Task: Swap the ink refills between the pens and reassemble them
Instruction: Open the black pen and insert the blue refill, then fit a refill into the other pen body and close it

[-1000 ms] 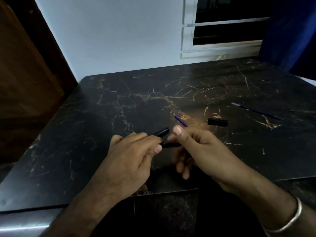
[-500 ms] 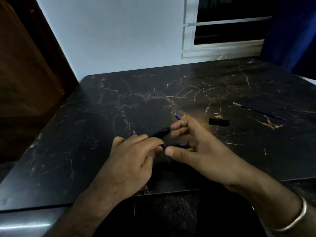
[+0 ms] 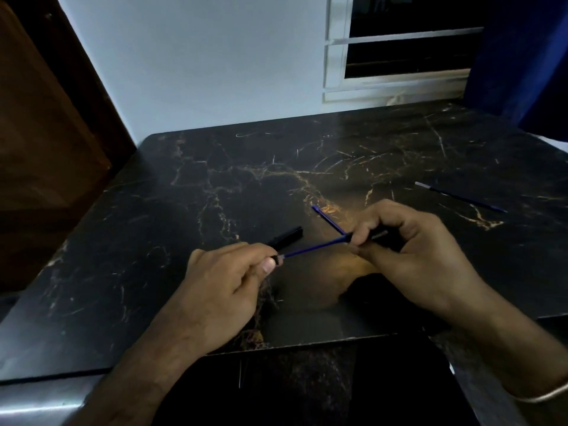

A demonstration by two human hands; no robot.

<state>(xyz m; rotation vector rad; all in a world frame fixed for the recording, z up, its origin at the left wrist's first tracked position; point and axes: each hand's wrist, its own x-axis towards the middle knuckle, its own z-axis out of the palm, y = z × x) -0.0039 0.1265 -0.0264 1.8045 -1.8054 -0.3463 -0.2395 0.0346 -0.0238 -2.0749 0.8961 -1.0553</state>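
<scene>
A blue refill (image 3: 313,249) spans between your hands above the table's (image 3: 184,195) near edge. Your left hand (image 3: 221,290) pinches its tip; your right hand (image 3: 412,256) grips the black barrel (image 3: 378,234). They've drawn farther apart than before.

text: none legible | labels: none | brands: none | numbers: none | signs: none

Hands: two, a left hand (image 3: 221,287) and a right hand (image 3: 412,256).
Blue refills: three, one (image 3: 313,248) spanning both hands, one (image 3: 327,219) by the right hand, one (image 3: 461,197) far right on the table (image 3: 215,186).
Black pen barrels: two, one (image 3: 287,238) at the left hand, one (image 3: 379,234) in the right.
Bangle (image 3: 544,395): one.
</scene>
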